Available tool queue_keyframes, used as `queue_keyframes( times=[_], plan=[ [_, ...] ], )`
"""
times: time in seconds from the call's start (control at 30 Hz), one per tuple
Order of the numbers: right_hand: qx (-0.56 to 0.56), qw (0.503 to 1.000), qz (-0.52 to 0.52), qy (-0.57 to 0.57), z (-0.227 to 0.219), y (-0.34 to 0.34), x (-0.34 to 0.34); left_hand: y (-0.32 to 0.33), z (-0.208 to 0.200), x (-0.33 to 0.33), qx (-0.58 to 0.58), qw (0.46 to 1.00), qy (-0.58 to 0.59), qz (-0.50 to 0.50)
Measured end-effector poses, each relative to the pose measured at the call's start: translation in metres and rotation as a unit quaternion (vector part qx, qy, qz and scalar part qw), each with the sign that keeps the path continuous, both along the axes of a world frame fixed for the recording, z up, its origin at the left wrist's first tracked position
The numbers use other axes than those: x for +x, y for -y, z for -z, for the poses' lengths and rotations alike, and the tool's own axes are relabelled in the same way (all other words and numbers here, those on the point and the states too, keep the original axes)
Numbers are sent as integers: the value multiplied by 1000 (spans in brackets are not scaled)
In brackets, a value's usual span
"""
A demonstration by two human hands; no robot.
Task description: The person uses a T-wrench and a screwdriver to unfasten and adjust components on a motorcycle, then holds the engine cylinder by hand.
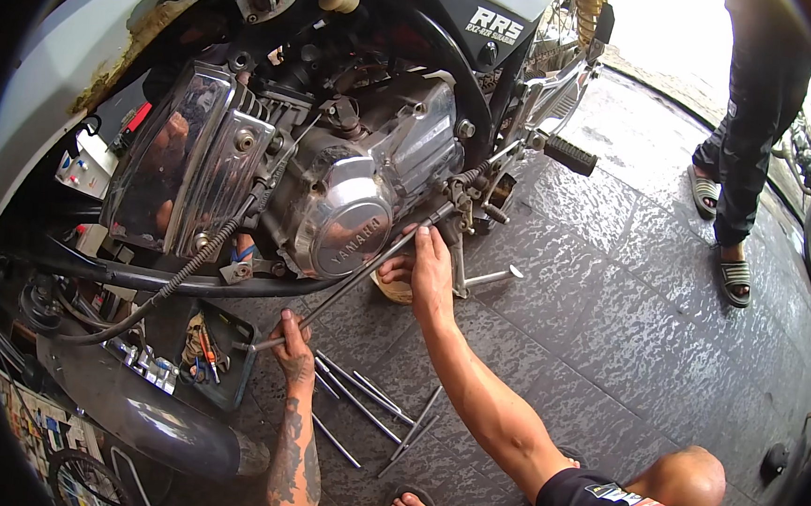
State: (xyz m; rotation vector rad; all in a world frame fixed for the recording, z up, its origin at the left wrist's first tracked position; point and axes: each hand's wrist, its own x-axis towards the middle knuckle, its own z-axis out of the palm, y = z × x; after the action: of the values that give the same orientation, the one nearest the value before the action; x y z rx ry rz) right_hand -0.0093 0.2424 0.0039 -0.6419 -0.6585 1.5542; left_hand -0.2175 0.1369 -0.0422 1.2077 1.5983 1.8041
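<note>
A long T-handle wrench point(352, 279) slants across the front of a motorcycle engine point(354, 184). My left hand point(295, 341) is closed around its handle end, at the lower left. Near the other end, my right hand point(426, 262) steadies the shaft, thumb on top and the other fingers partly hidden behind. The wrench tip meets the linkage point(461, 196) beside the engine's lower right; the fastener there is too small to make out. Just beyond my right fingers, a yellowish round container point(392, 290) shows on the floor.
Several metal T-handle wrenches point(367, 403) lie on the dark tiles below my hands. A black tool tray point(239, 373) and an exhaust pipe point(150, 414) are at left. A footpeg point(570, 155) juts out at right. Another person's legs point(757, 127) stand farther right.
</note>
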Motion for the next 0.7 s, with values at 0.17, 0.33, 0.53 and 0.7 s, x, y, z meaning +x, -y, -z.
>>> queue_keyframes(
  times=[0.17,0.33,0.53,0.7],
  plan=[
    [-17,1000,-1,-11,5,0,2,2,-2,10,-13,1000,-8,-28],
    [-7,1000,-10,-16,4,-2,2,3,-3,10,-5,1000,-5,-15],
    [7,999,6,-47,12,-7,-1,-1,-6,7,57,984,-165,-48],
    [33,996,-2,-84,18,-6,2,-2,-16,17,95,959,-259,-70]
  ],
)
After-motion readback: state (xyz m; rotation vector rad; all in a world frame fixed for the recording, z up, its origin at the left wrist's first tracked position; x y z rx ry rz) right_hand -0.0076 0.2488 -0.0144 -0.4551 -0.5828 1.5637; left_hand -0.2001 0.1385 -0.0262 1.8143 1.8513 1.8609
